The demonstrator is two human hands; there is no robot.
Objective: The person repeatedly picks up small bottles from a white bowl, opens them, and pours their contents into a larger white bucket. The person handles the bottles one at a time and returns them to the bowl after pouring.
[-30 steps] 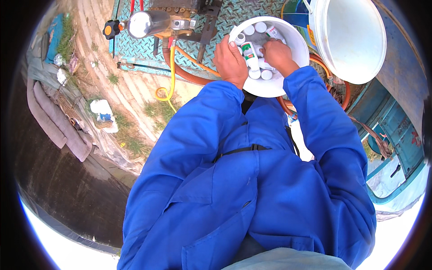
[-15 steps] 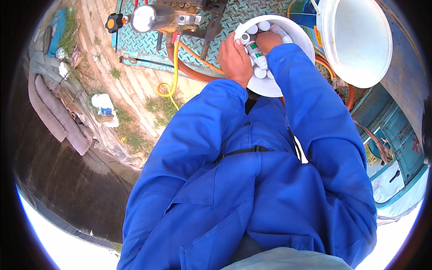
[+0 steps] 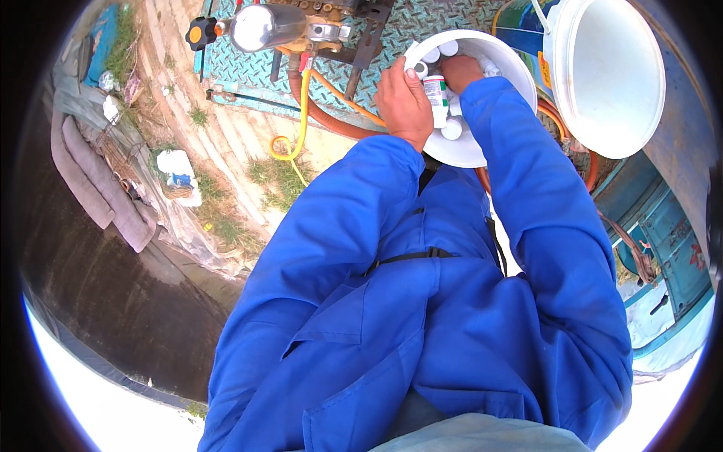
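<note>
Left hand (image 3: 405, 105) grips the round white bucket (image 3: 520, 75) by its rim, right hand (image 3: 461, 73)'s inside, can't tell its grip. White bottle (image 3: 437, 100) between them, green-edged label.

ok so the bucket (image 3: 518, 90) is plain white; bottle (image 3: 437, 103) is white with green on the label (image 3: 434, 91); jacket (image 3: 482, 324) is solid bright blue; metal plate (image 3: 422, 19) is teal, diamond tread; knob (image 3: 200, 34) is black, orange middle

Bottles (image 3: 435, 92) inside bucket (image 3: 518, 79); left hand (image 3: 404, 105) at its left rim, right hand (image 3: 461, 73) within, among bottles. Pump (image 3: 271, 29) left, on tread plate (image 3: 422, 15). Second bucket (image 3: 608, 79) right.
</note>
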